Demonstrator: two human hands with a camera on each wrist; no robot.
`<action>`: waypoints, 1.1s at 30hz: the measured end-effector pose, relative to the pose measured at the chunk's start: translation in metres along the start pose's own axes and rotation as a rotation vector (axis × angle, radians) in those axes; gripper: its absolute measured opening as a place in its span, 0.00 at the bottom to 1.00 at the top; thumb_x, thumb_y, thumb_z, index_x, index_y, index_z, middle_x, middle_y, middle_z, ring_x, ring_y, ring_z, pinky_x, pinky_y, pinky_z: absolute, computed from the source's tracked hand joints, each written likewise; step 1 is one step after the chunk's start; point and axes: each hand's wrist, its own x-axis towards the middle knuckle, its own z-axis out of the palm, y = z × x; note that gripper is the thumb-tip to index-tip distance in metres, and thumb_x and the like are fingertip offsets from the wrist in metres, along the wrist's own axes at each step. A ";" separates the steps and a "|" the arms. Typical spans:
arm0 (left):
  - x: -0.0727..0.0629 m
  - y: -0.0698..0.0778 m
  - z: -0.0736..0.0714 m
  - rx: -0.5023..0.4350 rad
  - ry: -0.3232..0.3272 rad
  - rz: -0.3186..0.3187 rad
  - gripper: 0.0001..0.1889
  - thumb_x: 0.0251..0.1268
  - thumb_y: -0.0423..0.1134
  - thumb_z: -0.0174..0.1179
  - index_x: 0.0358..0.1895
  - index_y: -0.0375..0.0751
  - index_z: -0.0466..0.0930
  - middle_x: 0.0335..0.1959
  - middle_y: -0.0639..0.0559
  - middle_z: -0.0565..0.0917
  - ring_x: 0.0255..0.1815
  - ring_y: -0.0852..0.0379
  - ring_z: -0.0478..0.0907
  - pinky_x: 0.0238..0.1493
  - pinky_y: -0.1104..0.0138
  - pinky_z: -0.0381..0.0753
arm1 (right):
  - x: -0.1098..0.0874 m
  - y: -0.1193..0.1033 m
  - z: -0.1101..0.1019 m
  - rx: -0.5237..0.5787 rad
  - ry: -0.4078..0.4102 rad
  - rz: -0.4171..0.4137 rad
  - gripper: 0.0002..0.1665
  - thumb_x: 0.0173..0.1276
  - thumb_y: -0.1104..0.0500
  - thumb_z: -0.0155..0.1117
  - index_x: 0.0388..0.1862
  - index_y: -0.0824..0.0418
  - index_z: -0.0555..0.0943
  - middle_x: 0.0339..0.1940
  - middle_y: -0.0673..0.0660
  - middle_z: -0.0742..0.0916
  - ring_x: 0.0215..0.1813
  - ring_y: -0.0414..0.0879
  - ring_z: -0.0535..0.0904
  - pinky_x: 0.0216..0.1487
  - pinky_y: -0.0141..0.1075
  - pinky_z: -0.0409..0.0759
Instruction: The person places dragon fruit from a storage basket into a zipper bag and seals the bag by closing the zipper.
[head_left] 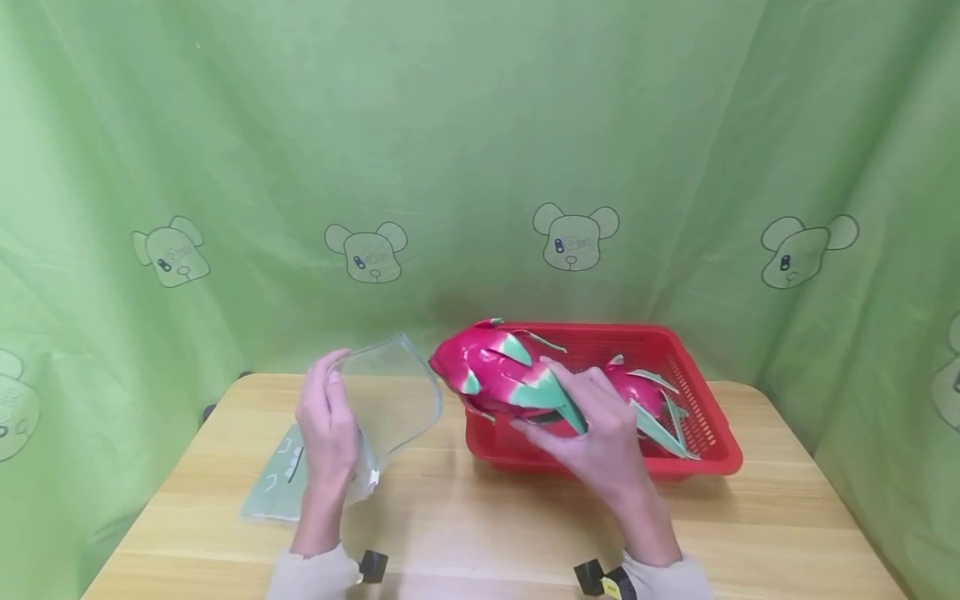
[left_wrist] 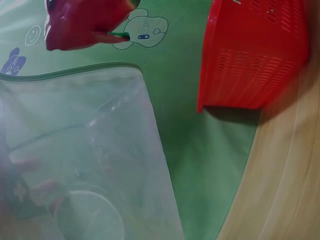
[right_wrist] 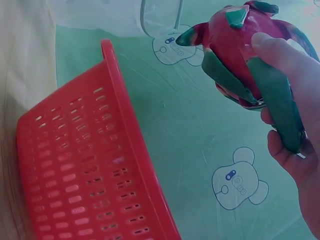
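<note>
Left hand (head_left: 327, 429) holds bag (head_left: 392, 404), right hand (head_left: 603, 433) grips fruit (head_left: 491, 367); its protruding leaves (head_left: 516, 349) may catch the bag's limp mouth (head_left: 439, 402)

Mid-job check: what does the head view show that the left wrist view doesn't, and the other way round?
Only the head view clearly shows the second dragon fruit and the right sleeve. Only the left wrist view shows the smiley outline and blue printed figure. Both share the held dragon fruit, red basket, clear bag and wooden tabletop.
</note>
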 end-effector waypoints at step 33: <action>-0.009 0.000 0.015 0.050 -0.070 -0.012 0.18 0.82 0.38 0.41 0.62 0.37 0.78 0.60 0.45 0.81 0.65 0.48 0.74 0.68 0.48 0.71 | -0.004 -0.014 0.032 -0.043 -0.092 -0.122 0.37 0.66 0.38 0.72 0.65 0.61 0.82 0.45 0.55 0.82 0.49 0.49 0.73 0.39 0.38 0.84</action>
